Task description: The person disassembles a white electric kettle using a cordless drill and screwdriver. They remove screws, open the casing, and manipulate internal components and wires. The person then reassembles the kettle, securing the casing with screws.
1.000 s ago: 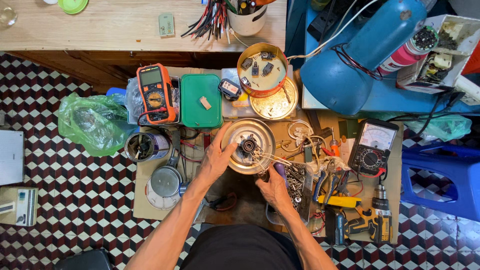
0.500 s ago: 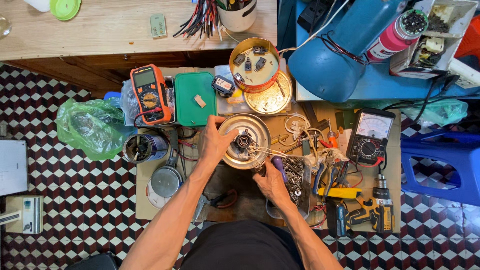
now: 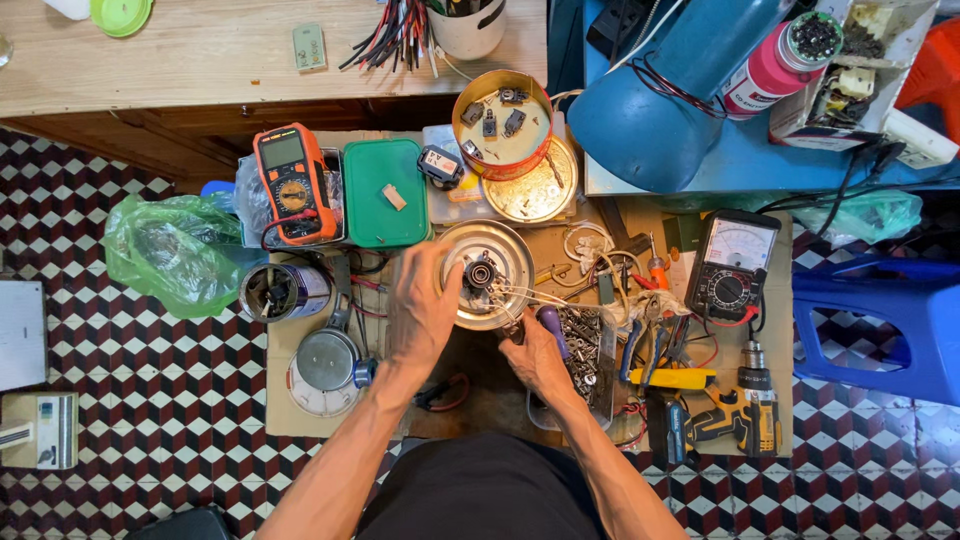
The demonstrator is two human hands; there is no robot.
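1. One view only, from the head camera: the left hand [image 3: 425, 300] is spread over the left rim of a round metal motor housing [image 3: 497, 255], fingers wrapped on its edge and steadying it. The housing lies flat on the cardboard-covered work surface [image 3: 290, 405], just in front of the person, below a green plastic box [image 3: 384, 192].
2. The right hand [image 3: 530, 352] is closed around a purple-handled screwdriver [image 3: 551, 328], its tip hidden near the housing's lower right edge.
3. Thin pale wires [image 3: 545, 297] run out of the dark central hub [image 3: 480, 273] to the right, close to the tool. A slip of the screwdriver could, I judge, nick or snap them.
4. The housing is smooth, shiny and shallow like a dish; with only one hand pressing its edge it may spin or skate on the cardboard if the tool pushes sideways.
5. A clear tray of small grey screws [image 3: 581, 345] sits touching the right wrist; a nudge could scatter them.
6. Around lie an orange rubber-cased multimeter [image 3: 292, 182], a black analogue meter [image 3: 732, 265], a gold tin [image 3: 503, 122] holding small dark parts, and a yellow-black drill [image 3: 735, 420].
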